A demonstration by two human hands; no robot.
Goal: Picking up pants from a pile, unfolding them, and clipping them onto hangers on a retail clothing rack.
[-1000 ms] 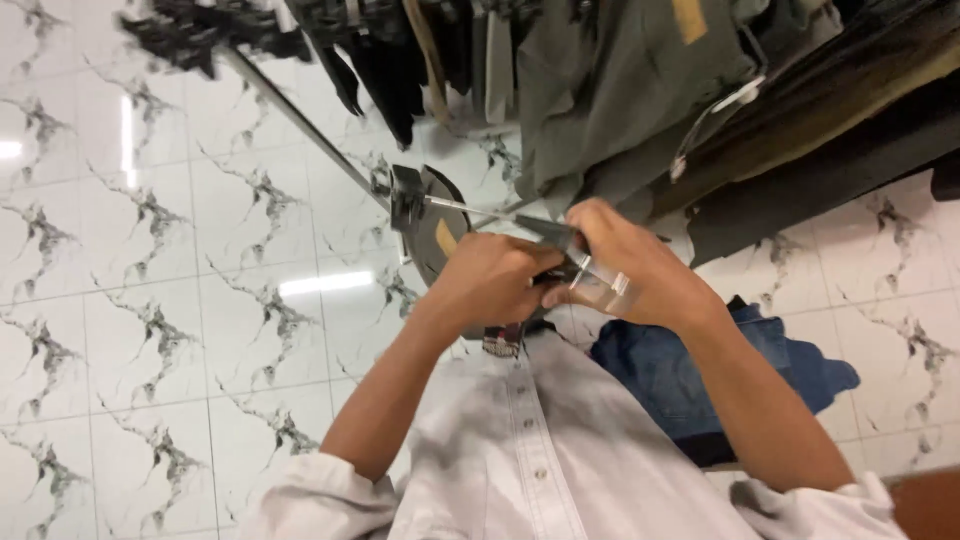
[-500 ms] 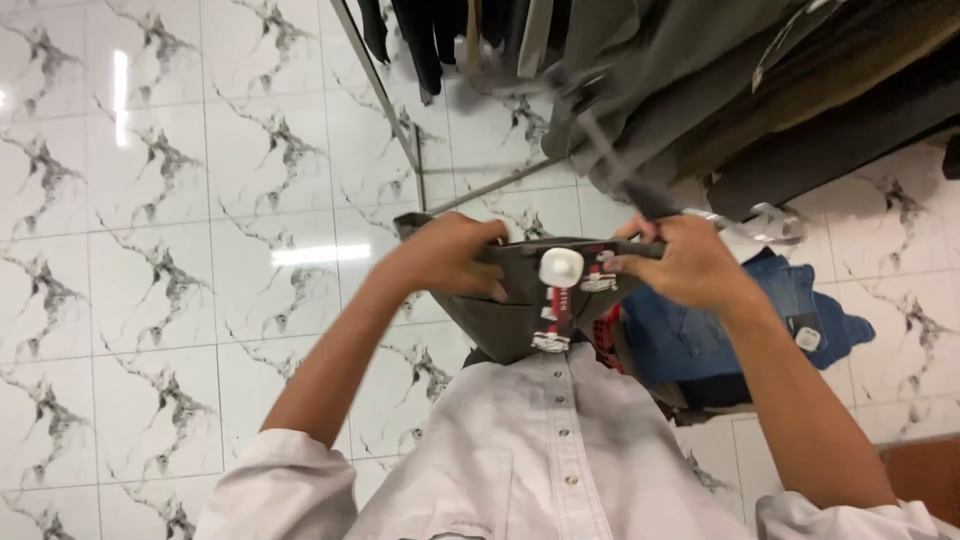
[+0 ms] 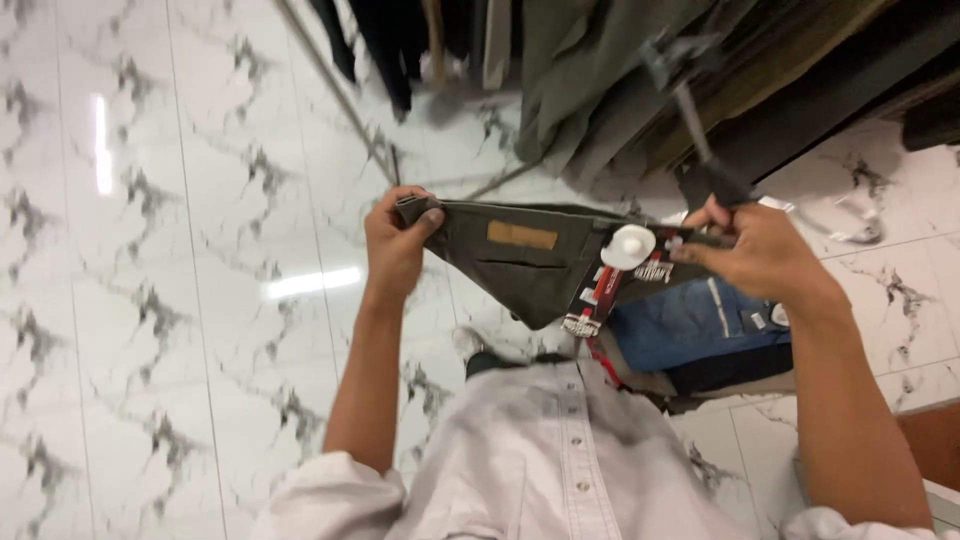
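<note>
At frame centre, olive trousers are stretched by the waistband. Left hand grip clamped on one end, right hand grip clamped on the other. White security tag and red label attached. Folded jeans lie below right.

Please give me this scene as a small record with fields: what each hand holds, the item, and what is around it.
left hand: grips one end of the waistband of the olive trousers
right hand: grips the other end of the waistband, stretched level between the hands
on the trousers: tan patch, round white security tag, red and white paper labels hanging down
below: blue jeans folded on a pile
above: dark and olive garments hanging on a rail
floor: glossy white marbled tiles
</note>
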